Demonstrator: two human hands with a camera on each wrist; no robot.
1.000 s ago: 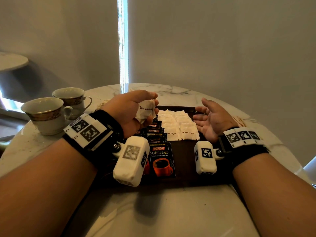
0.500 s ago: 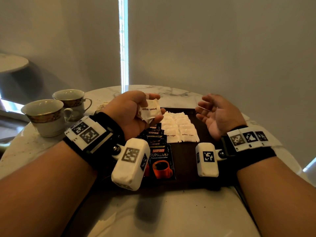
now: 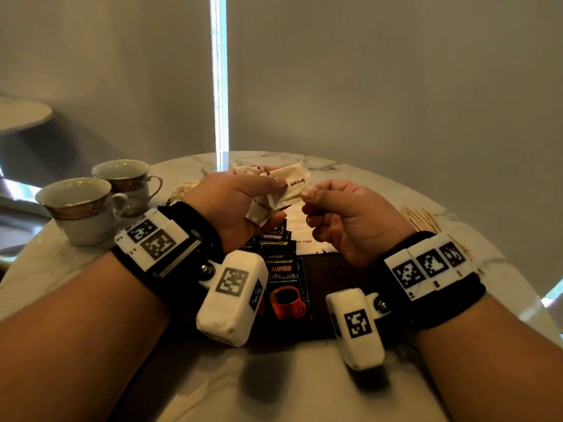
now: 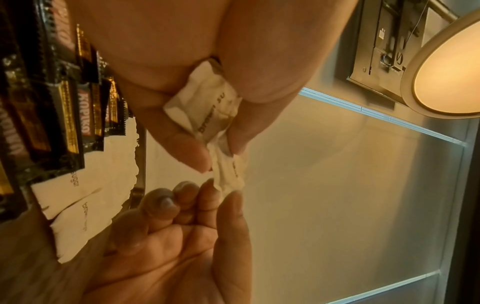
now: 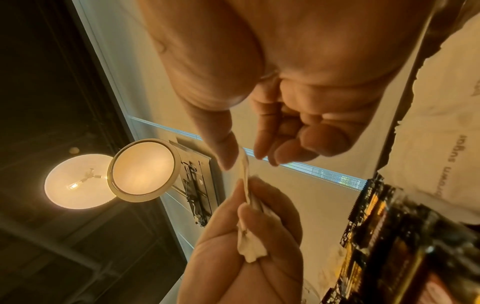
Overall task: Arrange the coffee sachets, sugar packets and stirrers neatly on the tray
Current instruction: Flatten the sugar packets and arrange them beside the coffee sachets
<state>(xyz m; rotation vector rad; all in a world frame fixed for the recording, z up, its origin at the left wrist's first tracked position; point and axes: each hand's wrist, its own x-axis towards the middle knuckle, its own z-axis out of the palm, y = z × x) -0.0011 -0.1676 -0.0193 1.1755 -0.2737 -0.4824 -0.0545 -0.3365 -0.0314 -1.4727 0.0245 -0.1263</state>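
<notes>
My left hand (image 3: 275,199) is raised above the dark tray (image 3: 335,269) and grips a small bunch of white brown-sugar packets (image 3: 294,185). My right hand (image 3: 306,201) has come up against it, fingers curled; its thumb and forefinger pinch the free edge of the top packet (image 4: 228,181). In the right wrist view that packet edge (image 5: 244,164) stands between thumb and forefinger. On the tray a row of black Kopiko coffee sachets (image 3: 285,287) overlaps toward me. More sugar packets (image 3: 300,220) lie in rows beside them, partly hidden by my hands. Wooden stirrers (image 3: 423,220) lie on the table right of the tray.
Two gold-rimmed cups (image 3: 82,208) (image 3: 128,181) stand at the left of the round marble table (image 3: 289,385). A few loose packets (image 3: 185,190) lie behind my left wrist. A wall and a bright window gap rise just beyond the table.
Both hands have risen above the tray. The right hand moved left from an open palm to curled fingers at the packets held by the left hand.
</notes>
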